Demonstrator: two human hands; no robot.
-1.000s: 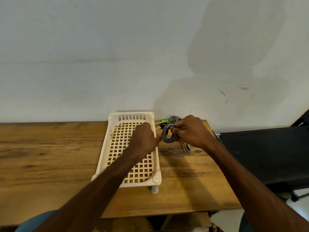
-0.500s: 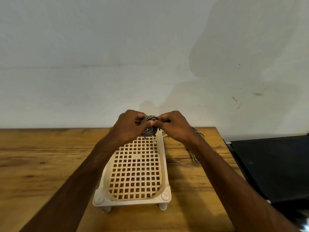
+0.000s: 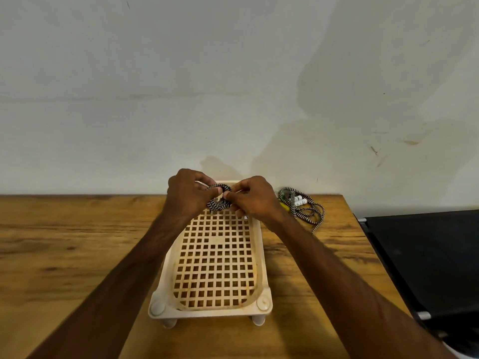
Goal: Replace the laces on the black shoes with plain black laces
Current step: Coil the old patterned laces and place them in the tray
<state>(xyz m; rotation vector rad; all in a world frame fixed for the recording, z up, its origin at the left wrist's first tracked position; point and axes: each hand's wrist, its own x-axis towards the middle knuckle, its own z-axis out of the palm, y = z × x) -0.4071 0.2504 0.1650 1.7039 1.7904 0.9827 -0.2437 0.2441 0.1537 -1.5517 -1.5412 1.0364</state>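
Observation:
Both my hands hold a coiled black-and-white patterned lace (image 3: 219,200) above the far end of a cream lattice tray (image 3: 260,255). My left hand (image 3: 189,194) grips the coil from the left, fingers curled round it. My right hand (image 3: 252,198) pinches its right side between thumb and fingers. A second loose bundle of the same patterned lace (image 3: 302,206), with white and green-yellow bits in it, lies on the wooden table (image 3: 64,255) to the right of the tray. No shoes are in view.
The tray stands on short legs in the middle of the table, which meets a pale wall (image 3: 233,86) at the back. A black surface (image 3: 427,255) sits just past the table's right edge.
The coil has gone from the table's right side to above the tray, my left hand joining the right on it. The view has shifted, so the second bundle now shows at the right.

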